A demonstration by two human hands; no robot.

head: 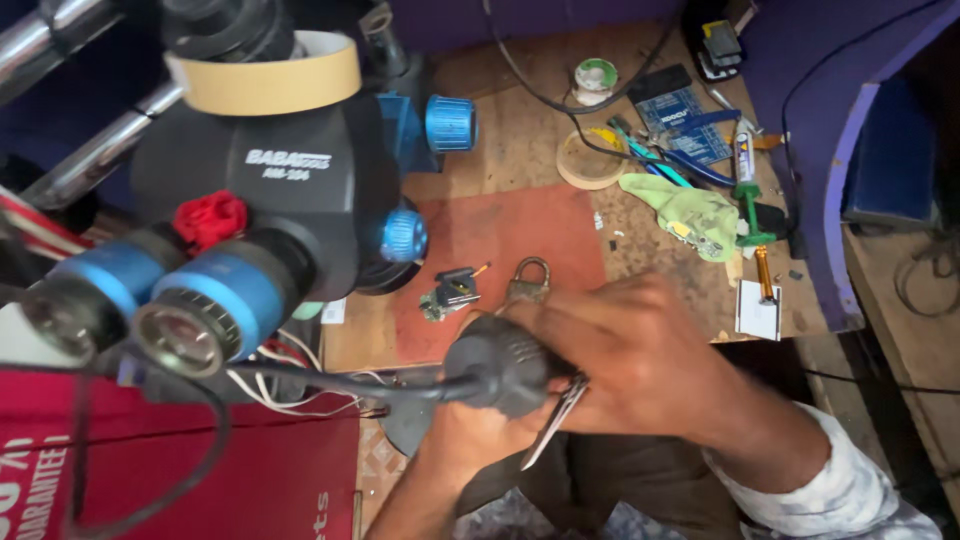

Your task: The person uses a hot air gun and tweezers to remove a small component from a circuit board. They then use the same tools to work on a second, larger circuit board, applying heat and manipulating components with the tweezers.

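Cluttered wooden worktop (520, 140) with a red mat (500, 260) at frame centre. Stereo microscope (250, 190) fills the upper left, blue knobs and eyepieces, strip of tan tape round its top. On the mat: small padlock (529, 279) and, just left of it, a small circuit board (450, 293). Right hand (640, 360) comes in from lower right, white sleeve, grip clenched round a black handheld tool (505, 365) with a ribbed body, low centre of frame; its black cable (330, 385) runs left under the microscope. Metal tweezers (555, 420) stick out below that same hand, held alongside the tool. Left hand (470, 430) sits just beneath, mostly hidden by the tool and the right hand; can't tell if its grip is closed or on what. Upper right of the worktop: green cloth (690, 215), roll of tape (590, 160), blue-handled pliers (690, 160), spool of solder wire (595, 78). Red box (180, 470) at lower left. Motion blur on the hands.
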